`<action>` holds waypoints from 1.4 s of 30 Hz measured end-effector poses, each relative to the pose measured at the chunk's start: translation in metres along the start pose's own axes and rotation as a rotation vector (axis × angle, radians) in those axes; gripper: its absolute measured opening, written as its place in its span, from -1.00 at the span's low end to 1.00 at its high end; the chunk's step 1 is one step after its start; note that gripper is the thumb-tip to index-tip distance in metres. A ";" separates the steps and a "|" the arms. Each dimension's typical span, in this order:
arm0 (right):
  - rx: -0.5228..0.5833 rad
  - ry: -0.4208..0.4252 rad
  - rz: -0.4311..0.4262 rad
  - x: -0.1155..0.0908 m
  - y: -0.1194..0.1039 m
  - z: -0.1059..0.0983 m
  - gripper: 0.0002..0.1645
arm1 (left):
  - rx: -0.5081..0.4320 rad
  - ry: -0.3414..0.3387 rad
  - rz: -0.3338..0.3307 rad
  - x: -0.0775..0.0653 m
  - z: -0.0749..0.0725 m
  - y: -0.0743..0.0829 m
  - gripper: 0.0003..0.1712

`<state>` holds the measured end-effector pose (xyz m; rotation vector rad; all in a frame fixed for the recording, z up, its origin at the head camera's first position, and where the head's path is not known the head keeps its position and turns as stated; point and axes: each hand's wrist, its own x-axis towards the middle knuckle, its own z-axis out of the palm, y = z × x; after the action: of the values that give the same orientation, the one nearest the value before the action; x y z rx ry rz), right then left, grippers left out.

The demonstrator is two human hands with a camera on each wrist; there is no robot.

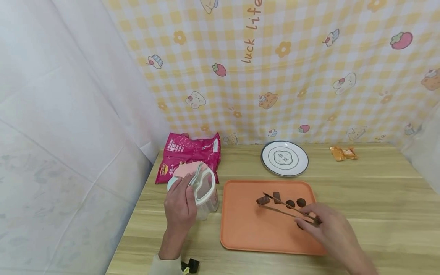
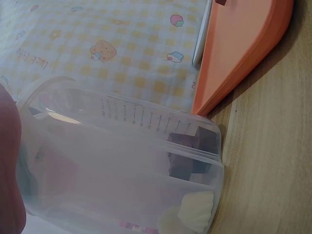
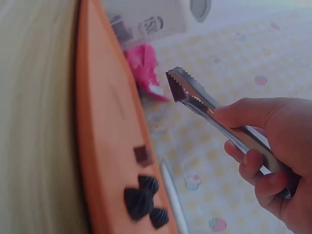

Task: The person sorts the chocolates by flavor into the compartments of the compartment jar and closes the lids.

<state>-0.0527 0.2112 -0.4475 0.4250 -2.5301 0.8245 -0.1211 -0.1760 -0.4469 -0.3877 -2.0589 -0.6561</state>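
Observation:
My right hand point(image 1: 331, 225) holds metal tongs point(image 3: 241, 139) over an orange tray point(image 1: 247, 233). Between their toothed tips sits a brown chocolate cube point(image 3: 176, 88), raised above the tray in the right wrist view. Another brown cube point(image 1: 277, 197) and several dark ridged chocolates point(image 3: 139, 202) lie on the tray. Left of it stands a clear divided container point(image 2: 107, 146). My left hand point(image 1: 180, 202) grips its lid at the top, with a flap up and an opening showing. Inside, dark cubes point(image 2: 180, 163) and pale shell-shaped pieces point(image 2: 196, 210) lie in separate compartments.
A magenta snack bag point(image 1: 192, 149) lies behind the container. Past the tray is a white plate point(image 1: 284, 158) with a dark rim. Orange wrapped packets point(image 1: 343, 153) are at the back right, and small black pieces point(image 1: 193, 266) by my left sleeve. A checked curtain hangs behind.

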 end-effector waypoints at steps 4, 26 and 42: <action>0.059 0.027 -0.035 0.017 -0.018 0.007 -0.61 | 0.002 -0.003 0.000 0.000 -0.001 0.000 -0.56; 0.232 0.000 -0.174 0.086 -0.080 0.042 -0.71 | 0.001 -0.015 -0.013 0.000 -0.001 0.000 -0.58; 0.281 -0.097 -0.160 0.094 -0.086 0.057 -0.72 | -0.014 -0.004 -0.003 0.001 -0.002 0.001 -0.58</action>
<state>-0.1155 0.0953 -0.4011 0.7642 -2.4327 1.1246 -0.1195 -0.1759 -0.4452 -0.3941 -2.0603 -0.6721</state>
